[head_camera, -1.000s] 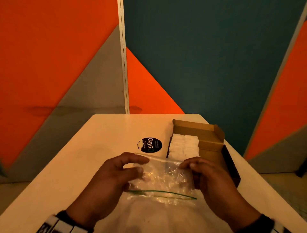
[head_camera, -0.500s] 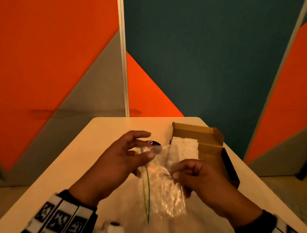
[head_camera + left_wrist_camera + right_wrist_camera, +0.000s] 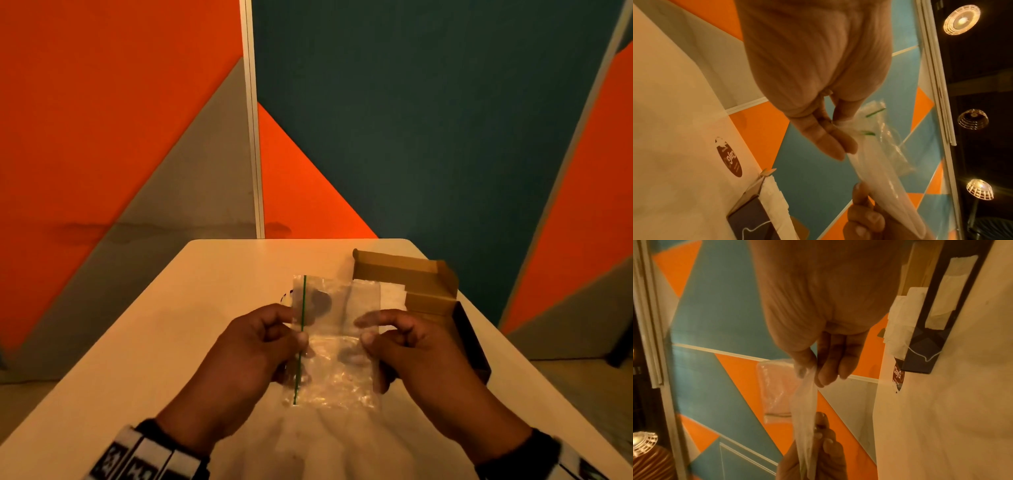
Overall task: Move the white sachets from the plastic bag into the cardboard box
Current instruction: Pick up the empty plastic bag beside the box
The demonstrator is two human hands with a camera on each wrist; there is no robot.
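Both hands hold a clear plastic bag (image 3: 334,346) up above the table, its green zip line (image 3: 301,335) running vertically at the left. My left hand (image 3: 296,325) pinches the bag's left edge beside the zip line, also seen in the left wrist view (image 3: 835,123). On the opposite edge my right hand (image 3: 362,330) pinches it between thumb and fingers (image 3: 809,371). No sachet shows inside the bag. The open cardboard box (image 3: 411,277) stands behind at the right, with white sachets (image 3: 394,294) stacked in it (image 3: 898,318).
A round black sticker (image 3: 729,159) lies on the white table (image 3: 205,325) left of the box, partly hidden behind the bag in the head view. Orange, grey and teal partition walls close off the table's far side.
The bag has been turned from lying with the zip line horizontal near me to held up with the line vertical at the left. Both hands have shifted to pinch its side edges.
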